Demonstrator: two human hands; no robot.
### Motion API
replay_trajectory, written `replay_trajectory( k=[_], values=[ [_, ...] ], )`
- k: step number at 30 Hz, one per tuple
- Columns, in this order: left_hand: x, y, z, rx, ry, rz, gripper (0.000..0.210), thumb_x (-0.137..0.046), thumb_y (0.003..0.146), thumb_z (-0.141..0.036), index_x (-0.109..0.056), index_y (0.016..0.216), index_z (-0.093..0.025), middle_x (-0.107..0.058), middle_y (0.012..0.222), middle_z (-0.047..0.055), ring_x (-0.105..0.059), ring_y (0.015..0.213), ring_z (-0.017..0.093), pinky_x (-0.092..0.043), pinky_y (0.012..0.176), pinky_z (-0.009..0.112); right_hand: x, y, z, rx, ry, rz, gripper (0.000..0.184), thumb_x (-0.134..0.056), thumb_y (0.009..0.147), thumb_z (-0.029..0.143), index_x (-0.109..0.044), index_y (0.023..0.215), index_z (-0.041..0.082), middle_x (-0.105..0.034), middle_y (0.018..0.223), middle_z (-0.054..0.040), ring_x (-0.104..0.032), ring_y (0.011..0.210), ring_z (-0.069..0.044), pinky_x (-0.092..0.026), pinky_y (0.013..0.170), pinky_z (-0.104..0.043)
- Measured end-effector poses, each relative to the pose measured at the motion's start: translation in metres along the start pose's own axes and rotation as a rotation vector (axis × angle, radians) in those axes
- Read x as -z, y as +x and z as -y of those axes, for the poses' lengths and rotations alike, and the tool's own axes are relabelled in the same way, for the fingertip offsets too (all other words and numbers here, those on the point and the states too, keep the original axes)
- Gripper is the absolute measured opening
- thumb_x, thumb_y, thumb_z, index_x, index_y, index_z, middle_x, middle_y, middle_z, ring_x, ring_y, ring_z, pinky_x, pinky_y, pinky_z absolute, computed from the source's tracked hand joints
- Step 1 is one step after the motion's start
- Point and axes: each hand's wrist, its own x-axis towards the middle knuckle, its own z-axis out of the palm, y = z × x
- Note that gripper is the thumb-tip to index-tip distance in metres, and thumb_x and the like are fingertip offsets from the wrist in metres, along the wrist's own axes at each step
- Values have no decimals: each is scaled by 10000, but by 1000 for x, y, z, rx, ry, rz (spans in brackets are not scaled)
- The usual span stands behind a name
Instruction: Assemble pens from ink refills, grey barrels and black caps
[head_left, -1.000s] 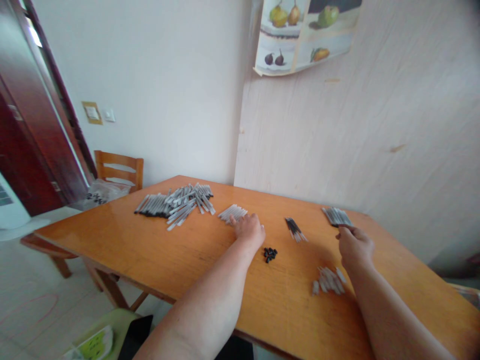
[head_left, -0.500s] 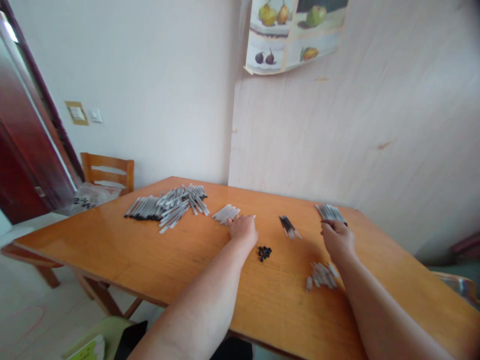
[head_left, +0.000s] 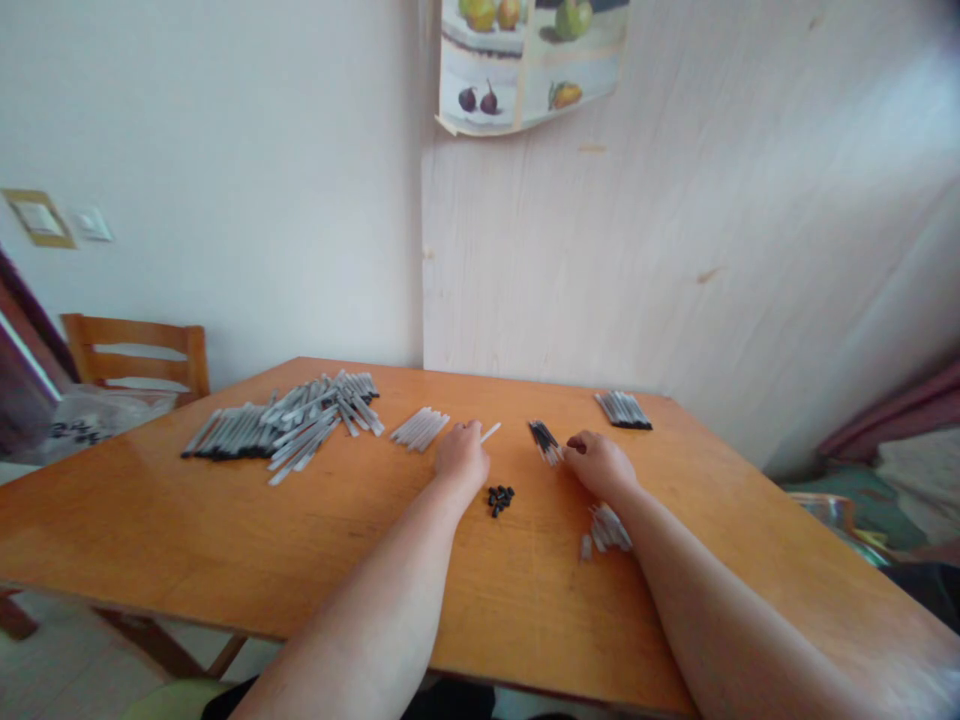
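My left hand (head_left: 463, 455) is closed around a slim white pen barrel (head_left: 491, 432), whose end sticks out to the right of the fingers. Just left of it lies a row of white barrels (head_left: 420, 428). My right hand (head_left: 596, 462) has its fingertips pinched at the pale ends of a small bunch of dark pen refills (head_left: 544, 440); whether one is gripped cannot be made out. Small black plugs (head_left: 500, 499) sit in a cluster between the two forearms. Clear pen caps (head_left: 609, 530) lie beside my right wrist, partly hidden by it.
A big pile of pale pens with black ends (head_left: 300, 420) covers the table's left side. A neat row of similar pens (head_left: 624, 409) lies at the back right. The wooden table (head_left: 360, 560) reaches the wall. A wooden chair (head_left: 139, 350) stands at the left with a plastic bag.
My right hand has moved left from beside the back-right pen row to the refills. My left hand still holds the barrel, now plainly showing. The view has turned to the right.
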Motion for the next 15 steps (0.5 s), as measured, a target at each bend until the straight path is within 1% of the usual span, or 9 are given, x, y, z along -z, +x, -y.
replay_trajectory(
  k=[2,4,6,8,10,13,15],
  values=[
    [-2,3,0,15,-106,-45,358,-447,814,-102,-584,1134,-187,-623,1062,137,-598,966,219,-438,838,314,0,0,0,-11,-46,15,280,-534,787,386,-706,904,199,-679,976,-106,-610,890,-222,-391,671,-279],
    [-5,7,0,49,-252,-68,366,-439,817,-101,-596,1135,-193,-642,1051,123,-597,964,209,-436,837,307,-1,0,1,-30,-87,36,286,-524,788,404,-706,883,205,-679,971,-110,-612,881,-236,-391,652,-290],
    [-7,11,0,114,-491,-55,336,-448,817,-112,-627,1087,-203,-664,1034,96,-595,966,196,-437,827,298,0,-1,1,-55,-109,56,283,-519,786,407,-705,863,208,-683,947,-110,-616,856,-240,-389,630,-292],
    [-8,14,0,211,-789,-2,290,-472,803,-128,-648,1022,-201,-678,1020,70,-602,939,173,-444,782,273,-1,0,2,-78,-115,66,271,-523,780,397,-704,851,209,-687,925,-108,-619,839,-238,-387,619,-289],
    [-7,14,-2,291,-1005,69,263,-485,783,-136,-649,982,-185,-689,981,59,-618,859,144,-444,683,233,-1,0,1,-90,-118,69,249,-529,772,373,-702,842,209,-690,914,-108,-621,832,-236,-386,614,-285],
    [-3,13,-4,329,-1112,158,293,-452,760,-116,-634,984,-165,-695,903,64,-623,721,111,-381,523,182,-2,1,0,-91,-116,67,220,-529,764,343,-696,818,210,-693,899,-104,-623,825,-236,-381,605,-284],
    [0,12,-5,339,-1168,195,317,-427,747,-95,-627,984,-156,-695,895,76,-624,690,99,-348,481,169,-2,1,-1,-87,-107,62,209,-530,762,342,-691,804,216,-695,883,-98,-623,817,-238,-380,601,-286]
  ],
)
